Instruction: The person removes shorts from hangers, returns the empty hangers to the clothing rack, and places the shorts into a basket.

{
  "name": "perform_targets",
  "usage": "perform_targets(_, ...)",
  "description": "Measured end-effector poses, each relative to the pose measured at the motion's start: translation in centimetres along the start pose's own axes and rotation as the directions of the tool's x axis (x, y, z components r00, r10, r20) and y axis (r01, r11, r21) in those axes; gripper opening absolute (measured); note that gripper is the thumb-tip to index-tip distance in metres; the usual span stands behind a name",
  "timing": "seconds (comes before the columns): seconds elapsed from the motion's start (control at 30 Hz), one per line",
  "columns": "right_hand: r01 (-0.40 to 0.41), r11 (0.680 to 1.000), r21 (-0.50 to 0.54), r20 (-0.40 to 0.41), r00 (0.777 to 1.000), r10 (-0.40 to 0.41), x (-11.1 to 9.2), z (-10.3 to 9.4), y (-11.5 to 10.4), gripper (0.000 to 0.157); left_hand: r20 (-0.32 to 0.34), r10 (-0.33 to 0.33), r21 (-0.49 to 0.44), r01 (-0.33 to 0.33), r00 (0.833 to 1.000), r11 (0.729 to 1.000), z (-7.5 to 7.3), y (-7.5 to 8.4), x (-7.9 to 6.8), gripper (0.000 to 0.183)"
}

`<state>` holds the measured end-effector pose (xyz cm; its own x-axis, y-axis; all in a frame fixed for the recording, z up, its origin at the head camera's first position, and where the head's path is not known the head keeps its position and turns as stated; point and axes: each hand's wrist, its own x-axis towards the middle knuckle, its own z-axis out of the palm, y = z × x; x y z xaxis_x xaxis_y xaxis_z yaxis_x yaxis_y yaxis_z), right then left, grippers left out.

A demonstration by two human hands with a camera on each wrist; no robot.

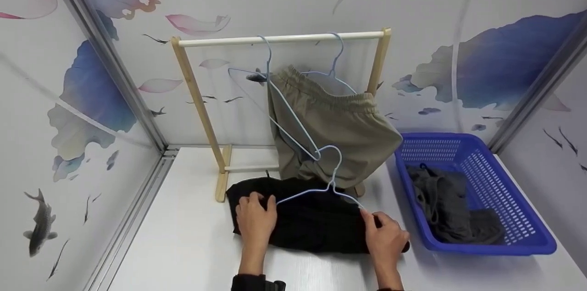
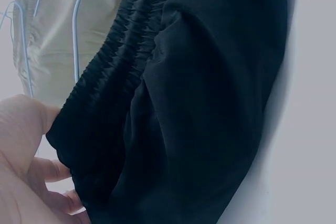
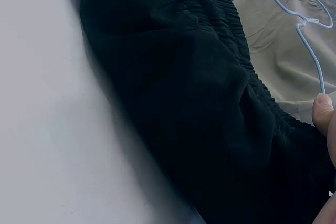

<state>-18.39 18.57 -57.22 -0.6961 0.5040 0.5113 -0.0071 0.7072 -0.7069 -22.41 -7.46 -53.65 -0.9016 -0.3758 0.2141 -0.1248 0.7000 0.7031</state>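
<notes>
Fingers (image 2: 52, 170) were curled in, nearly closed, on both sides: the black pants (image 1: 316, 231), laid on the white table (image 1: 183, 245) before the rack (image 1: 302, 38), were pinched at the waistband's (image 2: 118, 59) left end by the left hand (image 1: 256, 220), at its right by the right hand (image 1: 386, 238), the blue hanger (image 1: 331, 185) caught under the right thumb (image 3: 321, 107) too!

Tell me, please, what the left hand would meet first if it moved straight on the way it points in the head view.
Past the black elastic-waist bottoms it holds, the left hand would probably meet the clothes rack's white lower rail first, though depth is hard to judge.
</notes>
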Motion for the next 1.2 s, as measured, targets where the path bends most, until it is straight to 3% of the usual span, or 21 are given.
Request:
perform_targets(0.13,-0.011,1.000,0.006,0.012,1.000,0.011,0.04,0.00,-0.18,0.022,0.033,-0.066,-0.018,0.066,0.997,0.998,0.22,-0.01,0.17,0.036)
perform_targets(0.27,-0.006,1.000,0.010,0.019,1.000,0.006,0.05,0.03,-0.30,0.022,0.089,-0.152,-0.043,0.156,0.984,0.987,0.37,-0.01,0.28,0.047)
perform_targets(0.4,0.003,1.000,0.009,0.021,1.000,-0.003,0.12,0.01,-0.39,0.022,0.119,-0.185,-0.056,0.193,0.975,0.980,0.35,-0.03,0.36,0.055)
perform_targets(0.9,-0.030,1.000,0.004,0.044,0.999,0.030,-0.06,-0.04,-0.18,0.023,0.129,-0.170,-0.103,0.184,0.977,0.978,0.02,-0.49,0.39,0.051)
perform_targets(1.2,0.000,1.000,-0.017,0.071,0.997,0.001,-0.07,-0.27,0.11,0.023,0.064,-0.139,-0.119,0.146,0.988,0.982,0.19,-0.94,0.34,0.042)
